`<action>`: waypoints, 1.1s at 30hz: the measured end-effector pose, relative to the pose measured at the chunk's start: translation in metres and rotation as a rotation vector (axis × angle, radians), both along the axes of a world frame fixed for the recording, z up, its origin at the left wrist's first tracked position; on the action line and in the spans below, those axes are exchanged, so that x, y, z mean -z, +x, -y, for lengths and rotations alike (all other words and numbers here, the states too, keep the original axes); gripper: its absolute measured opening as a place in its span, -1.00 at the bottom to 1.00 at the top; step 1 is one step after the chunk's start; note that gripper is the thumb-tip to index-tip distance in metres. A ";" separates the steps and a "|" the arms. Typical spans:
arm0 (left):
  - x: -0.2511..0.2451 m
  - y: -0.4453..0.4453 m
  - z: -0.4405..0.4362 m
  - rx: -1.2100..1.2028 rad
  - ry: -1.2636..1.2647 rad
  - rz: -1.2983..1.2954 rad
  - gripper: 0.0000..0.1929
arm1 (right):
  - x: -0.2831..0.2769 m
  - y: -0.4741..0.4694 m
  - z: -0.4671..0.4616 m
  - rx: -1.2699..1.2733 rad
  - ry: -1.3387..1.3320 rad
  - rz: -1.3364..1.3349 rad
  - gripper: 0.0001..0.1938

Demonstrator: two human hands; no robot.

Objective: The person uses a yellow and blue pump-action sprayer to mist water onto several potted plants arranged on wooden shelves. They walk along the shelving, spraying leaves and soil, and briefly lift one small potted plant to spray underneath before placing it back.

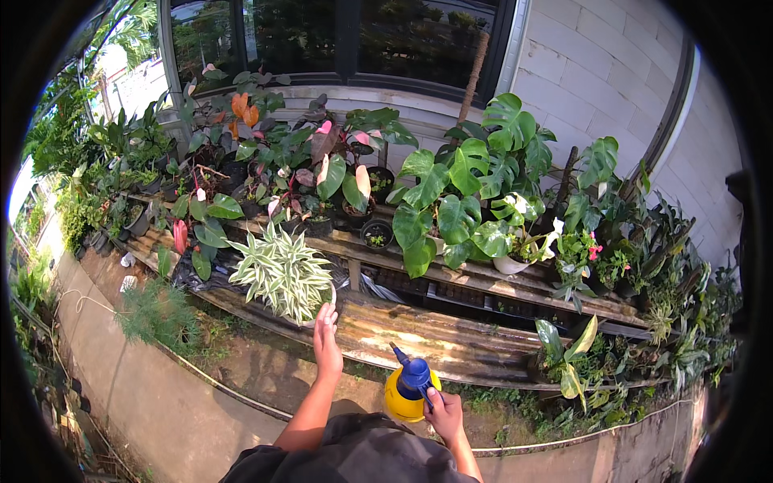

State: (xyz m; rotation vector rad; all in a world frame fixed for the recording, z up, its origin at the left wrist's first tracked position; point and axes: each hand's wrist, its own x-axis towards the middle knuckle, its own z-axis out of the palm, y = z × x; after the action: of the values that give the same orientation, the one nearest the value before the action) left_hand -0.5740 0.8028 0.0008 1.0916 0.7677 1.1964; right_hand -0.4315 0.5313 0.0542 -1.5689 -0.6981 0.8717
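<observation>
My right hand (445, 413) is wrapped around the dark blue handle of a yellow pump sprayer (406, 395). The sprayer's blue head and narrow nozzle point up and to the left, over the front edge of the lower shelf. My left hand (327, 345) reaches up to the right side of a bushy variegated plant (284, 275) with white-edged green leaves. Its fingers are stretched out along the foliage and the rim of a pale pot (306, 323). Whether they touch the pot is hard to tell. Leaves hide most of that pot.
A corrugated lower shelf (435, 338) runs in front of me, below an upper wooden shelf (477, 279). Monstera (462, 205), pink-leaved philodendrons (329, 172) and a small black pot (377, 234) crowd the upper shelf. A feathery plant (160, 317) borders the concrete path (145, 398).
</observation>
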 end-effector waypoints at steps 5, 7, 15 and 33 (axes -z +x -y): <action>0.007 -0.001 -0.024 0.021 0.116 0.035 -0.49 | -0.014 -0.024 -0.017 0.033 0.155 0.001 -0.46; 0.011 -0.011 -0.037 -0.004 0.018 -0.058 -0.43 | -0.018 -0.027 -0.038 0.035 0.380 -0.122 -0.46; 0.003 -0.029 -0.115 -0.250 0.002 0.028 -0.45 | -0.023 -0.047 -0.133 -0.082 -0.075 0.261 -0.52; 0.027 -0.070 -0.221 -0.044 -0.047 0.039 -0.45 | -0.041 -0.045 -0.261 0.335 0.271 -0.045 -0.42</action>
State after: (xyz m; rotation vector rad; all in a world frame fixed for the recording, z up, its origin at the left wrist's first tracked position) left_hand -0.6443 1.0236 -0.0265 1.0146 0.7889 1.2276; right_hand -0.4762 0.7922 0.0948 -1.3667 -0.4796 0.5369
